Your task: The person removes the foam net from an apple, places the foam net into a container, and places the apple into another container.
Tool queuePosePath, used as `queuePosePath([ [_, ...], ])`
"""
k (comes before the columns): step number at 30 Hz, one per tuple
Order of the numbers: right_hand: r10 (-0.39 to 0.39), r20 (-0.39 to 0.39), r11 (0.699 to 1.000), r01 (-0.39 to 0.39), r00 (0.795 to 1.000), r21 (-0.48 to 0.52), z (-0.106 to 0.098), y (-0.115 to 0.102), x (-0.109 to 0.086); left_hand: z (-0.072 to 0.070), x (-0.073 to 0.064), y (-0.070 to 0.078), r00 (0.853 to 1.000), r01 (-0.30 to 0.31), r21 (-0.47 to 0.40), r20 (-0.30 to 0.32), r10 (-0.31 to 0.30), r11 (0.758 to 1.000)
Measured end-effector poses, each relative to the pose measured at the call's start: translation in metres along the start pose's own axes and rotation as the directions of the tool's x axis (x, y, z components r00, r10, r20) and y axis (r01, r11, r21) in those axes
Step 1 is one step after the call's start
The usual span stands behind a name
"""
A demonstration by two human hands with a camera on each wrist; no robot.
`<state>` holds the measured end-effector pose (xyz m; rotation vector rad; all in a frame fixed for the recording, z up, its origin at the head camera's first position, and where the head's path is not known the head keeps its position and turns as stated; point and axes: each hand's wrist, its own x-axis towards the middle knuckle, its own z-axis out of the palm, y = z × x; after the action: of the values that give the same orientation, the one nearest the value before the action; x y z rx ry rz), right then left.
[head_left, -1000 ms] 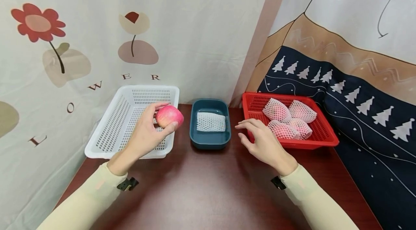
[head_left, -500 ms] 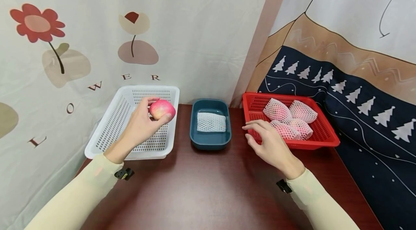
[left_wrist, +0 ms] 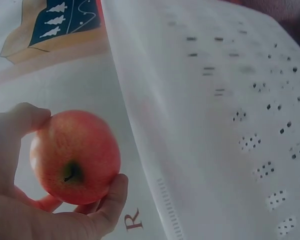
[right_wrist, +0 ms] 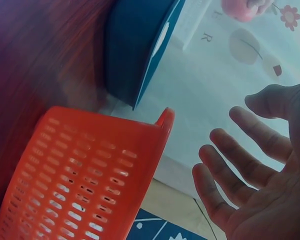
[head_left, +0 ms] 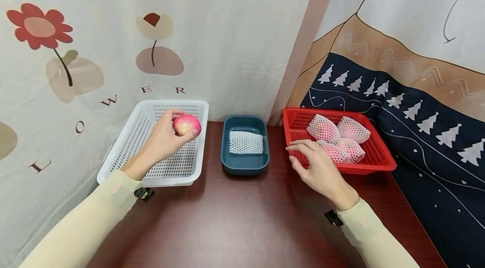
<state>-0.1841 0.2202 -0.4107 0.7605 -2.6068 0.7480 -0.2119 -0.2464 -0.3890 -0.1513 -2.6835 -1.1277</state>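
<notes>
My left hand point(head_left: 163, 135) holds a red apple point(head_left: 187, 125) over the right part of the white plastic basket point(head_left: 151, 180). In the left wrist view, thumb and fingers curl round the apple point(left_wrist: 77, 157), its stem end facing the camera. My right hand point(head_left: 322, 171), fingers relaxed and holding nothing, hovers at the front left of the red basket point(head_left: 384, 156). Inside that basket lie several apples in white foam nets point(head_left: 323, 128). In the right wrist view the right hand point(right_wrist: 260, 170) has its fingers spread beside the red basket wall point(right_wrist: 85, 175).
A blue tray point(head_left: 245, 167) stands between the two baskets, with a flat white foam net point(head_left: 246, 142) in it. All three containers stand on a dark reddish-brown table point(head_left: 235, 221). Printed curtains point(head_left: 235, 41) hang right behind them.
My left hand has moved left with the apple, from the white basket's right rim to over its inside. The right hand has drifted slightly right, away from the blue tray.
</notes>
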Motion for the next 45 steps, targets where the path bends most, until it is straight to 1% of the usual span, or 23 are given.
queuePosePath([
  [10, 0.014, -0.018, 1.0, -0.014, 1.0, -0.024, -0.003, 0.011, -0.002, 0.0, 0.016, -0.006, 0.999, 0.017, 0.058, 0.033, -0.019, 0.998],
  [17, 0.023, -0.042, 0.999, -0.024, 0.999, -0.032, -0.009, 0.021, -0.002, -0.005, 0.027, -0.006, 0.996, 0.019, 0.095, 0.087, -0.028, 0.995],
  [22, 0.016, -0.072, 0.999, -0.019, 0.997, -0.04, -0.013, 0.027, -0.003, -0.006, 0.038, -0.007, 0.994, 0.017, 0.118, 0.106, -0.03, 0.993],
  [27, 0.027, -0.087, 0.998, -0.031, 0.996, -0.047, -0.015, 0.033, -0.004, -0.006, 0.049, -0.01, 0.99, 0.03, 0.152, 0.132, -0.05, 0.988],
  [36, 0.069, -0.084, 0.996, -0.073, 0.994, -0.046, -0.021, 0.042, -0.007, 0.001, 0.067, -0.019, 0.976, 0.044, 0.207, 0.198, -0.086, 0.977],
  [45, 0.11, -0.076, 0.991, -0.116, 0.991, -0.07, -0.028, 0.05, -0.008, 0.008, 0.084, -0.03, 0.971, 0.031, 0.265, 0.221, -0.092, 0.964],
])
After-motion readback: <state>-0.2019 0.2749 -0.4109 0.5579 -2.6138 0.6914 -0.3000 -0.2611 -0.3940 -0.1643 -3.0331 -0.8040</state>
